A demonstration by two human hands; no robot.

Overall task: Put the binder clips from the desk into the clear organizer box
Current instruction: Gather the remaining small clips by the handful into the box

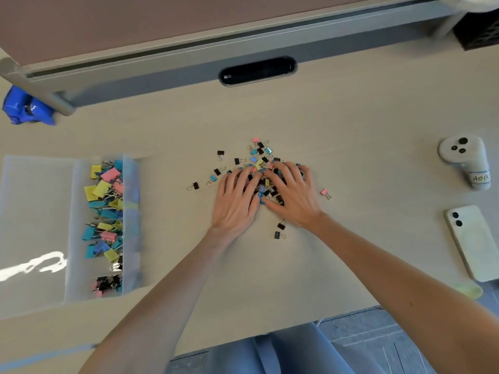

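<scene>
If both hands scoop at once, loose binder clips (260,155) could squirt sideways or drop en route, since the clear box (35,211) sits well left. Left hand (237,195) and right hand (293,193) lie spread wide on the pile mid-table (351,117), gripping nothing.

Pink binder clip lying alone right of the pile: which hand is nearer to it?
Right. The right hand rests on the pile just left of the pink binder clip; the left hand lies farther left, beyond the right one.
</scene>
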